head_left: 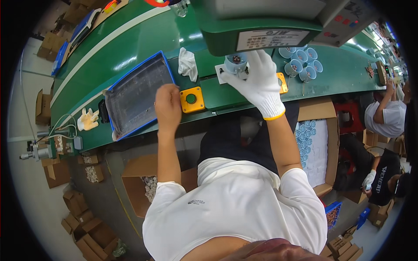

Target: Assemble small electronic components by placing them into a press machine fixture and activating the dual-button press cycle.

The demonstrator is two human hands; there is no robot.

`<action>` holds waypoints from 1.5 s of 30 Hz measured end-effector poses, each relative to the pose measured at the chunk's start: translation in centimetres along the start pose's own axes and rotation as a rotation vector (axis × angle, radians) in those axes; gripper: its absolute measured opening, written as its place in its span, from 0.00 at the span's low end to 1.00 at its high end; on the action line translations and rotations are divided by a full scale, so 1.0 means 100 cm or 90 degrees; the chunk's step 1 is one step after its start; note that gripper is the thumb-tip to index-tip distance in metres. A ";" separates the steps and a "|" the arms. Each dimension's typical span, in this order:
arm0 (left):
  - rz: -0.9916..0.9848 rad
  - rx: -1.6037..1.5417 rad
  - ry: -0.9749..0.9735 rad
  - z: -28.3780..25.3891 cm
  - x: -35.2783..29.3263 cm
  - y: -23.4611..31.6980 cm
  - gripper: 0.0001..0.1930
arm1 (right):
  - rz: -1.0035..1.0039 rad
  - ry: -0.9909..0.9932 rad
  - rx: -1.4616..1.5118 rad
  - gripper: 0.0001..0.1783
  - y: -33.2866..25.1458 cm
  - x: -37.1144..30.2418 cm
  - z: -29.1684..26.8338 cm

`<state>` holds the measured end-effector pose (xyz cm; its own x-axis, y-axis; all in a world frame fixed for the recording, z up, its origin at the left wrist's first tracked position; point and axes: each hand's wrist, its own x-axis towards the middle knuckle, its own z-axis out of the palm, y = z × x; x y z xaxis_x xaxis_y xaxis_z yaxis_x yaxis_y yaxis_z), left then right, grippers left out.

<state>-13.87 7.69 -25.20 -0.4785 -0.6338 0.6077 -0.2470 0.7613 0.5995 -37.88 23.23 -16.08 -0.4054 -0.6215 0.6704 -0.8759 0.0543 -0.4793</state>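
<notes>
My left hand (168,104) is bare, its fingers curled closed, between a blue-edged tray (167,65) and a yellow button box (192,99) with a green button. What it holds, if anything, is hidden. A white knitted glove covers my right hand (257,80), which is open, thumb spread away from the fingers. It is beside a light-blue cup (235,65) with small reddish-brown pieces inside, under the green machine head (217,37). I cannot tell whether the glove touches the cup. A second yellow button box (282,82) is partly behind my right wrist.
Several light-blue cups (293,68) stand right of the machine. A white cloth (187,64) lies by the tray, and a stained glove (88,119) at the bench's left end. Below right, an open carton (332,148) holds more cups. Co-workers (387,106) sit at far right.
</notes>
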 end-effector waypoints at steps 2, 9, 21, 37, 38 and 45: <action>0.087 -0.026 -0.072 0.010 -0.012 0.018 0.03 | -0.041 0.119 -0.003 0.21 0.030 -0.030 -0.011; 0.170 0.073 -0.007 0.015 -0.050 -0.005 0.05 | -0.117 0.141 -0.021 0.08 0.107 -0.084 -0.021; 0.016 0.056 -0.091 0.038 0.012 0.034 0.12 | 0.246 0.261 0.471 0.18 0.148 -0.102 -0.001; -0.023 0.016 -0.090 0.047 0.015 0.038 0.05 | 0.219 0.201 0.420 0.17 0.155 -0.111 0.003; -0.013 0.030 -0.094 0.046 0.012 0.038 0.05 | 0.214 0.190 0.416 0.17 0.155 -0.110 0.001; -0.073 -0.065 -0.088 0.045 0.021 0.045 0.06 | 0.248 0.185 0.482 0.17 0.155 -0.113 -0.003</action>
<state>-19.75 10.38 -23.55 -0.5653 -0.6856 0.4587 -0.2231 0.6624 0.7151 -46.92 31.28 -30.89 -0.7779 -0.4388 0.4498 -0.2970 -0.3740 -0.8786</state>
